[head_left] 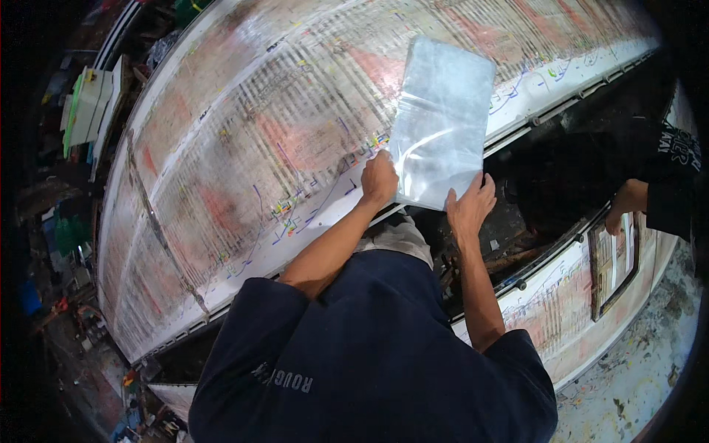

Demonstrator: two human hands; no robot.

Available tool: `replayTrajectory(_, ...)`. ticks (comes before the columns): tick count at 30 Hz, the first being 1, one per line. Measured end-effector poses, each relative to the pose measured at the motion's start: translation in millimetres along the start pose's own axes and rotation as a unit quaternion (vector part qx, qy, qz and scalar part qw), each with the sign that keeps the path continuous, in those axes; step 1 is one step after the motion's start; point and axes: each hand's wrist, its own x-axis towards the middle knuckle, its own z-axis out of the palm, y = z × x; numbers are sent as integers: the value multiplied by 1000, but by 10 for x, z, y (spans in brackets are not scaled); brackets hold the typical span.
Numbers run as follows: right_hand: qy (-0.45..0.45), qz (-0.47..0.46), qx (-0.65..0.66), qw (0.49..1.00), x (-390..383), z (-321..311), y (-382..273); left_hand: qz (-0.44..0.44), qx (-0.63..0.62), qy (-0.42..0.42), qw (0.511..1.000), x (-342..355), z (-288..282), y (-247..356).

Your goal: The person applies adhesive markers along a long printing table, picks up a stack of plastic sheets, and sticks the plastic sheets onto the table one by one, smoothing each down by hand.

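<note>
A pale, glossy rectangular plastic sheet or packet [442, 111] is tilted over a long, paint-stained white board [281, 133] marked with stripes and coloured lines. My left hand [378, 177] grips its lower left edge with curled fingers. At the lower right corner, my right hand [469, 203] holds it between thumb and fingers. Whether the sheet touches the board beneath is hard to tell.
A co-worker's hand [624, 203] and dark sleeve are at the right, over another stained board [546, 310] with a framed opening. Dark gaps separate the boards. Assorted panels [92, 103] and clutter lie at the left.
</note>
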Motion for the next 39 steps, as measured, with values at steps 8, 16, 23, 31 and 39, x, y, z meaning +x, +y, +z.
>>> replayTrajectory(8,56,-4,-61,997,47,-2,-43,90,-71,46,992,260,-277,256)
replayTrajectory(16,-198,3,287,937,362,413,-744,-89,-550,-269,786,211,23,-346)
replayTrajectory(23,-197,12,210,958,289,550,-880,-180,-613,-372,674,284,118,-482)
replayTrajectory(31,-253,64,259,930,297,531,-800,-160,-583,-372,704,308,167,-585)
replayTrajectory(39,-358,92,333,868,447,580,-663,-21,-483,-302,821,334,70,-611)
